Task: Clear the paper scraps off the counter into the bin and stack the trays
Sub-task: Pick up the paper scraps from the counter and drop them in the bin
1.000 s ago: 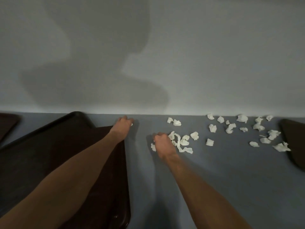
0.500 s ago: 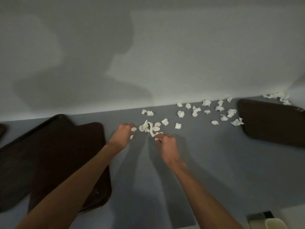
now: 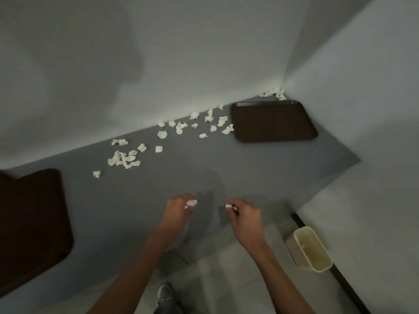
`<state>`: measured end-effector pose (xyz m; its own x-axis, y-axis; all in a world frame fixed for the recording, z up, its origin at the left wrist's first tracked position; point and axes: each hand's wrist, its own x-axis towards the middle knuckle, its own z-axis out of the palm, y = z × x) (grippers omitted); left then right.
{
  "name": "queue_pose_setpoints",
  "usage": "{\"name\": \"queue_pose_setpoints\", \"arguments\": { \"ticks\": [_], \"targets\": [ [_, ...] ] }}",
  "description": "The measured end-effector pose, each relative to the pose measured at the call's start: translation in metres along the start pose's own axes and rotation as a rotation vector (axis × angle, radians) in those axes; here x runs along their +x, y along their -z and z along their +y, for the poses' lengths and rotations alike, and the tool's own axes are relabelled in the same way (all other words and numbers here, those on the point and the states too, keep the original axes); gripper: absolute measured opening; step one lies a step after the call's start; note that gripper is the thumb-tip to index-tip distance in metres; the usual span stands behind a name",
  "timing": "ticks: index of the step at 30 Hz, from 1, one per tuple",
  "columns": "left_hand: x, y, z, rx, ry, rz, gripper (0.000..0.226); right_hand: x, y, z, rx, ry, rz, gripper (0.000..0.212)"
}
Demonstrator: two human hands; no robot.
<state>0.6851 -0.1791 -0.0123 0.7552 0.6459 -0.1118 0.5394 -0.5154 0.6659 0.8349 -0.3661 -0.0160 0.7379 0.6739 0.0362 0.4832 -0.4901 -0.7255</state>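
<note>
**Hands pulled back to the counter's near edge, a scrap in each**

The left hand (image 3: 176, 214) pinches a crumpled paper scrap (image 3: 191, 203) at its fingertips. The right hand (image 3: 243, 217) is curled round a smaller scrap (image 3: 229, 206). Half a second ago both hands were down among the scraps close to the wall. They now hover over the front of the counter (image 3: 226, 168), near each other but not touching. The view has also swung right, so the room corner and the whole bin are now in view.

1. Counter: its front edge runs diagonally just under the wrists. Its right end stops short of the side wall.
2. Left tray (image 3: 29, 223): cut off by the picture's left edge, well apart from the hands.
3. Right tray (image 3: 274, 121): flat near the corner, its left rim just beside several scraps.
4. Bin (image 3: 311, 249): upright on the floor (image 3: 226, 279) against the side wall, to the right of the right hand and below counter level.
5. Loose scraps (image 3: 124, 158): strung along the back wall between the two trays. A further small heap (image 3: 274, 92) lies in the corner behind the right tray.
</note>
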Motion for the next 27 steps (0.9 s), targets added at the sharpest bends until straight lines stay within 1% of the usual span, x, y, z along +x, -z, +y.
{"name": "queue_pose_setpoints", "arguments": {
  "ticks": [5,6,8,9,11,13,16,22,25,27],
  "targets": [
    [0.001,-0.074,0.079,-0.053,-0.086,-0.119,0.019,-0.033,0.081,0.064,0.028,-0.156,0.102,0.007],
    [0.003,-0.087,0.093,-0.078,-0.105,-0.146,0.023,-0.037,0.093,0.077,0.028,-0.186,0.125,0.007],
    [0.009,-0.116,0.118,-0.128,-0.181,-0.181,0.049,-0.044,0.113,0.103,0.029,-0.252,0.175,0.006],
    [0.014,-0.130,0.131,-0.136,-0.194,-0.210,0.051,-0.046,0.122,0.117,0.027,-0.285,0.200,0.005],
    [0.026,-0.159,0.157,-0.087,-0.197,-0.287,0.039,-0.049,0.136,0.147,0.036,-0.345,0.233,0.007],
    [0.042,-0.193,0.177,-0.065,-0.204,-0.348,0.035,-0.049,0.150,0.178,0.074,-0.415,0.247,0.013],
    [0.065,-0.246,0.207,-0.033,-0.209,-0.415,0.025,-0.051,0.170,0.224,0.105,-0.523,0.269,0.014],
    [0.101,-0.343,0.264,0.061,-0.240,-0.526,0.016,-0.042,0.203,0.302,0.029,-0.678,0.267,0.015],
    [0.111,-0.385,0.271,0.085,-0.181,-0.611,0.009,-0.039,0.208,0.340,0.040,-0.749,0.227,0.017],
    [0.118,-0.415,0.270,0.086,-0.130,-0.633,0.014,-0.034,0.207,0.368,0.039,-0.777,0.189,0.018]
  ]
}}
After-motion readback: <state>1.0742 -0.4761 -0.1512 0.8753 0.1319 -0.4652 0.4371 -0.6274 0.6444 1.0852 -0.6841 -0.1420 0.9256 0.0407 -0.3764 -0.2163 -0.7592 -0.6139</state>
